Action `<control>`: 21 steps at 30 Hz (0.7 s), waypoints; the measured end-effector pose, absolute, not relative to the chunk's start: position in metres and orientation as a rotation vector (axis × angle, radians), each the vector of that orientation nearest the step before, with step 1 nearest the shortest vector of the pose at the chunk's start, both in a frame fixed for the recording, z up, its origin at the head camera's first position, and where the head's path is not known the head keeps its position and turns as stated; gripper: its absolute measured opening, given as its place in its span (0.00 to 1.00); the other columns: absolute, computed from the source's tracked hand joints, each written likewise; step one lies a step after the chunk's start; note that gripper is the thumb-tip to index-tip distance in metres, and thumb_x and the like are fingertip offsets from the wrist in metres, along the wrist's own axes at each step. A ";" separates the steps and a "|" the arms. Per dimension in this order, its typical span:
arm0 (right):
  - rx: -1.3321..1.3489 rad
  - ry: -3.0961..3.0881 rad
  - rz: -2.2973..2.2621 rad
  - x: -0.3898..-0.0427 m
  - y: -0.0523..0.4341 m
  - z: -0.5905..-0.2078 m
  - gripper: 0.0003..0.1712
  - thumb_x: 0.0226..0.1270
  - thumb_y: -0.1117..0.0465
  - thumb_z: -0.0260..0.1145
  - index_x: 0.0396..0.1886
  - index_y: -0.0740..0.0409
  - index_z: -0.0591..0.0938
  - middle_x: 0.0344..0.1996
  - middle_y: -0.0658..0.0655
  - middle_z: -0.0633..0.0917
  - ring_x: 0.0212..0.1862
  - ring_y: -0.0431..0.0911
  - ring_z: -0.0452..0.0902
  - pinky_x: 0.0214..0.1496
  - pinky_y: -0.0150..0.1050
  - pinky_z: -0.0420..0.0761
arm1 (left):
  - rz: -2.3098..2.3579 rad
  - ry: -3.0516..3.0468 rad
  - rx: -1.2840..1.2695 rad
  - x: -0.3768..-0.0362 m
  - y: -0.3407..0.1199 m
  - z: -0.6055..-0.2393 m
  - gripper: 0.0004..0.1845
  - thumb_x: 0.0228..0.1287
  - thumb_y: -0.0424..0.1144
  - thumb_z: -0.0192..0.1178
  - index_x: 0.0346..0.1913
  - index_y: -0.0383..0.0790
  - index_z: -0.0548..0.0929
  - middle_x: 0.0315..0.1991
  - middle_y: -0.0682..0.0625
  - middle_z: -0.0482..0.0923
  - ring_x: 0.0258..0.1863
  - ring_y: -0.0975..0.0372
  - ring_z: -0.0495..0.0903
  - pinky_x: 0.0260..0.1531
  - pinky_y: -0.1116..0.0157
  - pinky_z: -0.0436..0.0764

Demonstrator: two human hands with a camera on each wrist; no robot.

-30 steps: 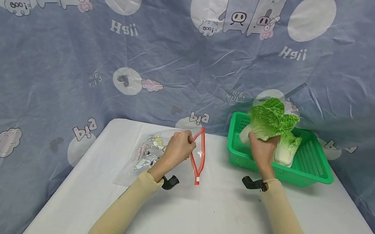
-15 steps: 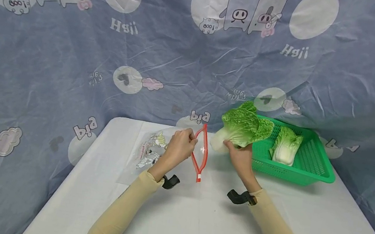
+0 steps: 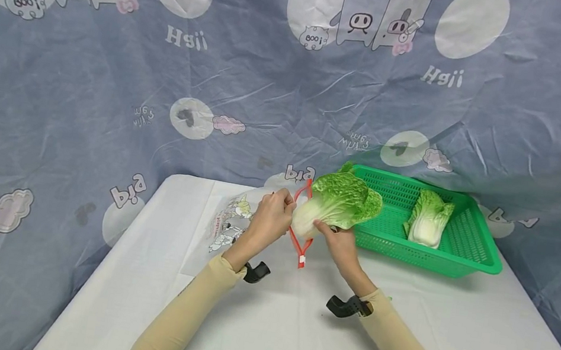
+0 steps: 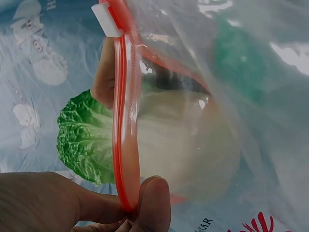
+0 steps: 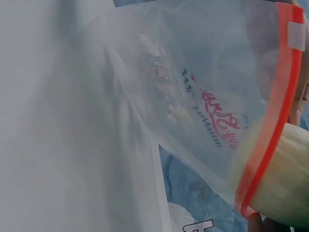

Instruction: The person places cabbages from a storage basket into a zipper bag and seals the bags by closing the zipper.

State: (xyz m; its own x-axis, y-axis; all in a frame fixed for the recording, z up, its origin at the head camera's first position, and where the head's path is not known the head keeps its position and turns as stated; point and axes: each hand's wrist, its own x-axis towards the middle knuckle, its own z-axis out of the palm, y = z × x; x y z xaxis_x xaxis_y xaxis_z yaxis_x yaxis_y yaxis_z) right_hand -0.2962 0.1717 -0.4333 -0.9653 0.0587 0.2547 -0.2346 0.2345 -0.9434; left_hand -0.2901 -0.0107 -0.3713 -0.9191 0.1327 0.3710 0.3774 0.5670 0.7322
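My left hand (image 3: 272,217) pinches the red zip edge of a clear printed zip bag (image 4: 193,63) between thumb and fingers, with the mouth held apart. A napa cabbage (image 3: 337,200) is in my right hand (image 3: 343,246), gripped from below along its side. Its pale base points left and sits within the red-edged mouth, as the left wrist view shows through the plastic; the green leaves stick out to the right. In the right wrist view the base of the cabbage (image 5: 275,179) shows behind the red strip (image 5: 275,121), and few of my right fingers are visible.
A green plastic basket (image 3: 409,254) stands at the back right of the white table (image 3: 290,338), holding a second napa cabbage (image 3: 429,220). A patterned blue-grey cloth (image 3: 250,87) hangs behind the table.
My right hand has lifted the cabbage out of the basket and carried it left, its base now entering the bag's mouth. The left hand stays almost in place, pinching the bag's edge.
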 end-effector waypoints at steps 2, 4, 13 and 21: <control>0.159 -2.279 1.843 -0.296 0.170 -0.435 0.35 0.65 0.54 0.67 0.67 0.60 0.64 0.62 0.60 0.72 0.66 0.51 0.67 0.69 0.48 0.66 | -1.262 -2.529 -0.429 -0.290 -0.011 -0.371 0.07 0.68 0.32 0.55 0.30 0.37 0.75 0.22 0.47 0.78 0.13 0.66 0.76 0.13 0.71 0.74; 0.159 -2.282 1.879 -0.296 0.170 -0.435 0.34 0.67 0.54 0.65 0.67 0.60 0.64 0.63 0.59 0.71 0.66 0.50 0.65 0.69 0.47 0.65 | -1.265 -2.530 -0.431 -0.290 -0.011 -0.371 0.07 0.68 0.32 0.55 0.31 0.37 0.75 0.21 0.48 0.78 0.13 0.66 0.75 0.13 0.70 0.73; 0.275 -2.402 1.814 -0.291 0.175 -0.433 0.33 0.65 0.54 0.67 0.65 0.60 0.67 0.59 0.60 0.75 0.60 0.49 0.71 0.60 0.37 0.73 | -1.350 -2.501 -0.433 -0.289 -0.010 -0.371 0.07 0.69 0.31 0.54 0.31 0.36 0.74 0.22 0.47 0.78 0.12 0.65 0.76 0.12 0.70 0.76; 0.360 -2.409 1.929 -0.292 0.176 -0.435 0.32 0.68 0.49 0.63 0.67 0.56 0.66 0.62 0.57 0.73 0.62 0.46 0.69 0.63 0.41 0.71 | -1.397 -2.483 -0.451 -0.290 -0.008 -0.372 0.06 0.70 0.31 0.52 0.34 0.33 0.74 0.24 0.45 0.78 0.12 0.65 0.78 0.13 0.70 0.77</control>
State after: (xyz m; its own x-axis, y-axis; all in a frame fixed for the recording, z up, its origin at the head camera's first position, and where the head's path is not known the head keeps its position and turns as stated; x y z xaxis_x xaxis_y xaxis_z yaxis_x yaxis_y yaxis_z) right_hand -0.2922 0.1762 -0.4350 -0.9726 -0.1580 0.1704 -0.2008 0.2025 -0.9585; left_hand -0.2903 -0.0076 -0.3723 -0.9189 0.1416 0.3682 0.3882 0.4907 0.7801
